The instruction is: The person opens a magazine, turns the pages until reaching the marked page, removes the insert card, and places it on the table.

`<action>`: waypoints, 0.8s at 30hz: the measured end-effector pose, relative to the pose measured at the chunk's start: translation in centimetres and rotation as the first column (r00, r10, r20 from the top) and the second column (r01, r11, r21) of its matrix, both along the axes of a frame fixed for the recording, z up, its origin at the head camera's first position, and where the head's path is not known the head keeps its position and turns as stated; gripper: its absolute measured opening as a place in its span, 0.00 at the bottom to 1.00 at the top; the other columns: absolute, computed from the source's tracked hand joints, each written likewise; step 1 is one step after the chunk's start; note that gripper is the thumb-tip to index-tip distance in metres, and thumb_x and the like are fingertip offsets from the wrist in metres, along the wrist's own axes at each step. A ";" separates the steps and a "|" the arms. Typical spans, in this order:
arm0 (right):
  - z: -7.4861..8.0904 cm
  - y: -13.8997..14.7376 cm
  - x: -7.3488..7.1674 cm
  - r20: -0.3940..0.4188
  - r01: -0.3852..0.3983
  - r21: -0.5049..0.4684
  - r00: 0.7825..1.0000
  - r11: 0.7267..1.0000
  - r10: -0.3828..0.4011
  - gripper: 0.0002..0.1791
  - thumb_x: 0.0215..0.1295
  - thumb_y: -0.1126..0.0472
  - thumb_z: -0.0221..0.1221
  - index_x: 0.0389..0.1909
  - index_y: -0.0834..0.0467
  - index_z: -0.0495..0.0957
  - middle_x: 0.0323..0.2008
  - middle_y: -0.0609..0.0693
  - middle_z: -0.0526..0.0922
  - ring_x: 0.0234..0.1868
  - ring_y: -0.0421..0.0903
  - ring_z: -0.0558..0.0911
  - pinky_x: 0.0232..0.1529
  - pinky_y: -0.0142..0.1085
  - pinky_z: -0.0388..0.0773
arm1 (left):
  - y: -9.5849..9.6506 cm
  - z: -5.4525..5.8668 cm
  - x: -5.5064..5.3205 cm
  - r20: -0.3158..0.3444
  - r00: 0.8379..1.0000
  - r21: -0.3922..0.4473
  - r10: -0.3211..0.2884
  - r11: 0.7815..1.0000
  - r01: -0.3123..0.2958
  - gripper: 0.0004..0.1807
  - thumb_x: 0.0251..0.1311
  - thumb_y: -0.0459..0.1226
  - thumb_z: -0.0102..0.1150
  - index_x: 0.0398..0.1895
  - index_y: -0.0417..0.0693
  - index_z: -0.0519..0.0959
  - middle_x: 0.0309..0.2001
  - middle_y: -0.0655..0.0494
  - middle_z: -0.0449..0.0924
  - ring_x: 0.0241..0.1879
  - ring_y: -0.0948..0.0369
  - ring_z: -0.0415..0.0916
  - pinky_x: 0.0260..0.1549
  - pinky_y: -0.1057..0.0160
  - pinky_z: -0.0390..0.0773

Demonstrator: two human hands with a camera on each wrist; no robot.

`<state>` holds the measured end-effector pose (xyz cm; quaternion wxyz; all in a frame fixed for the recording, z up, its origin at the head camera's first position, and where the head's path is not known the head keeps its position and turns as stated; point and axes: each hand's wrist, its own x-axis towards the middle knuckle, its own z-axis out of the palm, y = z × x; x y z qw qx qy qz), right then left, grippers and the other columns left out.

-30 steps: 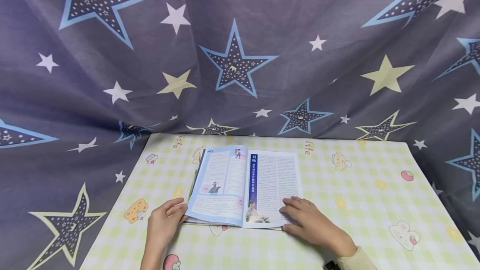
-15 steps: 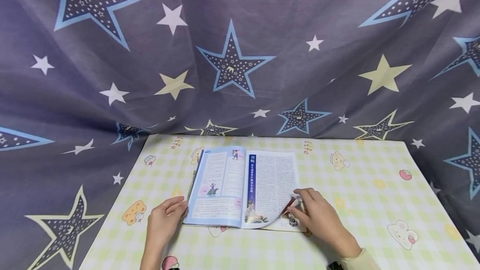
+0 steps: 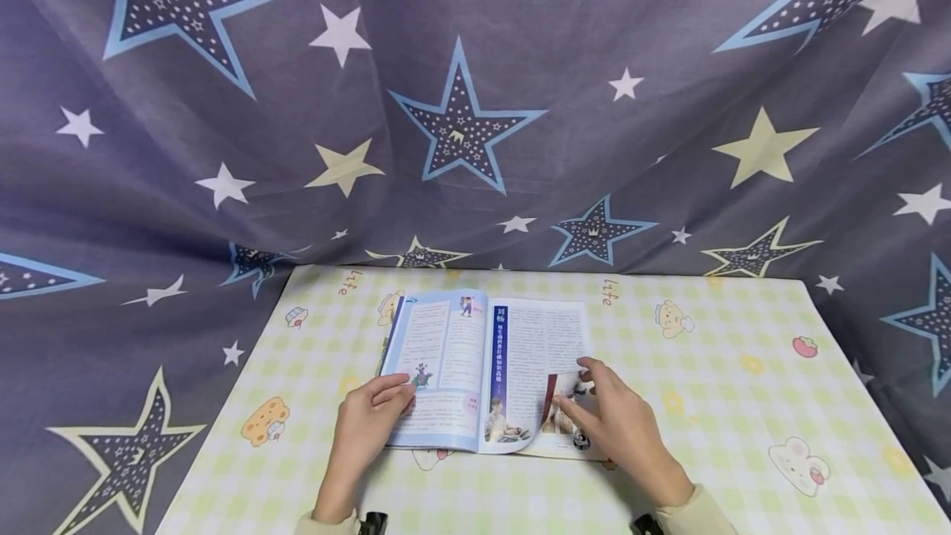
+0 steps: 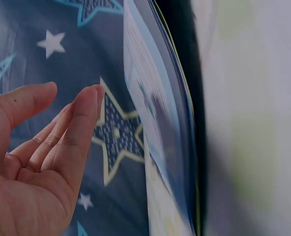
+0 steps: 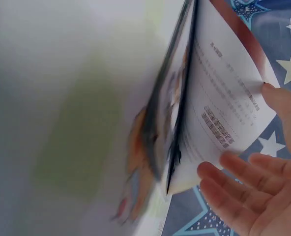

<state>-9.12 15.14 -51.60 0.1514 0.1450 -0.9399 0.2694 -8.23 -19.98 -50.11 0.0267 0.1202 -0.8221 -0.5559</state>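
Note:
An open magazine (image 3: 446, 419) lies on the table, with a blue-bordered left page and a text-filled right page (image 3: 546, 337). My right hand (image 3: 627, 428) holds the lower right corner of that right page, which curls up and leftward and shows a picture with a dark red band. In the right wrist view, the thumb of my right hand (image 5: 263, 182) is at the lifted sheet's edge, with the fingertips close to its printed side. My left hand (image 3: 371, 423) is over the lower left page, holding nothing. Its thumb and fingers stand apart in the left wrist view.
A pale green checked cloth with cartoon prints covers the table (image 3: 743, 403). Behind and beside it hangs a dark purple curtain (image 3: 565, 48) with star patterns.
My right hand has picked up the right page's corner and curled it leftward. My left hand has moved right from the magazine's left edge to over the left page.

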 end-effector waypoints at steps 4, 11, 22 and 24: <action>0.1 -0.7 -0.2 -0.065 -0.064 -0.045 0.996 0.997 0.061 0.29 0.56 0.47 0.73 0.53 0.57 0.75 0.42 0.50 0.84 0.32 0.43 0.83 0.25 0.37 0.81 | 1.8 0.2 -0.6 -0.025 0.998 0.003 -0.066 0.998 0.066 0.14 0.61 0.39 0.69 0.48 0.41 0.86 0.36 0.55 0.88 0.38 0.61 0.86 0.38 0.69 0.82; 0.1 -1.5 -0.4 -0.072 -0.235 -0.096 0.971 0.967 0.228 0.16 0.62 0.56 0.70 0.43 0.56 0.75 0.54 0.54 0.82 0.51 0.49 0.83 0.42 0.42 0.84 | 4.8 0.2 -1.1 -0.088 0.972 0.060 -0.217 0.973 0.223 0.17 0.62 0.41 0.69 0.49 0.39 0.85 0.36 0.54 0.88 0.39 0.61 0.86 0.41 0.67 0.83; 0.2 -2.3 0.2 0.052 -0.357 -0.191 0.926 0.914 0.373 0.06 0.71 0.58 0.61 0.39 0.45 0.73 0.68 0.51 0.72 0.64 0.51 0.76 0.54 0.44 0.79 | 8.0 -0.2 -1.0 -0.106 0.923 0.270 -0.371 0.882 0.386 0.23 0.63 0.41 0.68 0.52 0.30 0.80 0.38 0.48 0.87 0.38 0.48 0.86 0.36 0.62 0.86; 0.2 -2.5 0.3 0.065 -0.367 -0.194 0.920 0.910 0.385 0.06 0.72 0.58 0.61 0.38 0.44 0.73 0.68 0.51 0.72 0.63 0.50 0.76 0.47 0.39 0.79 | 8.5 -0.3 -1.0 -0.109 0.919 0.288 -0.378 0.873 0.393 0.21 0.63 0.39 0.68 0.51 0.30 0.81 0.36 0.48 0.87 0.35 0.49 0.87 0.34 0.61 0.86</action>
